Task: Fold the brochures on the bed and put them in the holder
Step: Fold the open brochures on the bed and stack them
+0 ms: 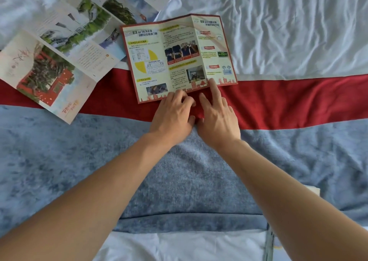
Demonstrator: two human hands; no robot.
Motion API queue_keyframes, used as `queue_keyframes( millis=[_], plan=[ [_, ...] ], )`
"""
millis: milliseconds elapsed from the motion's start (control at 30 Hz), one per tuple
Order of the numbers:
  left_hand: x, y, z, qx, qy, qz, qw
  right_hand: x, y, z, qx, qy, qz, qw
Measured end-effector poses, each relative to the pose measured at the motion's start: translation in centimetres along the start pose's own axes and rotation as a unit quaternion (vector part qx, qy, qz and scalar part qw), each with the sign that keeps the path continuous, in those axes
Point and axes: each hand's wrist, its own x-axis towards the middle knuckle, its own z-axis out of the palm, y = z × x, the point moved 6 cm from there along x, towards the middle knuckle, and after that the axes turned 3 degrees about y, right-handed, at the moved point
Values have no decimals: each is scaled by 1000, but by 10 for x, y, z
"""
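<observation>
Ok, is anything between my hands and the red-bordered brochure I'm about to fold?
No, nothing visible. The left hand and right hand are already at the near edge of the red-bordered brochure, with the right index finger on it. The scenic brochures lie off to the left, clear of both hands.

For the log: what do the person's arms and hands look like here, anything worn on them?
Both forearms are bare as far as the frame shows: no sleeves in view. The left hand and right hand wear no gloves, and no rings, watch or bracelet are visible. Fingernails look short and unpainted, though the picture is slightly soft.
</observation>
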Motion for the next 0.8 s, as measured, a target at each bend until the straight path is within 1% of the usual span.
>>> queue_keyframes(
  millis=[167,267,367,533,600,700,800],
  plan=[
    [-7,-2,-5,-1,28,8,1000,7,-3,-3,-9,-5,16,1000],
    [-11,-3,-15,-27,55,0,998,0,-4,-6,-11,-5,18,1000],
    [-22,-4,-28,-67,108,-8,992,-16,1,-7,-16,2,28,999],
    [-48,-6,-39,-89,205,-62,973,-53,12,-4,-32,16,39,999],
    [-57,-4,-37,-76,211,-69,972,-66,17,-2,-31,22,34,999],
    [-68,0,-30,-35,189,-85,978,-85,22,-1,-28,25,30,999],
    [-81,0,-19,-39,161,-143,976,-105,24,-2,-27,25,23,999]
  ],
)
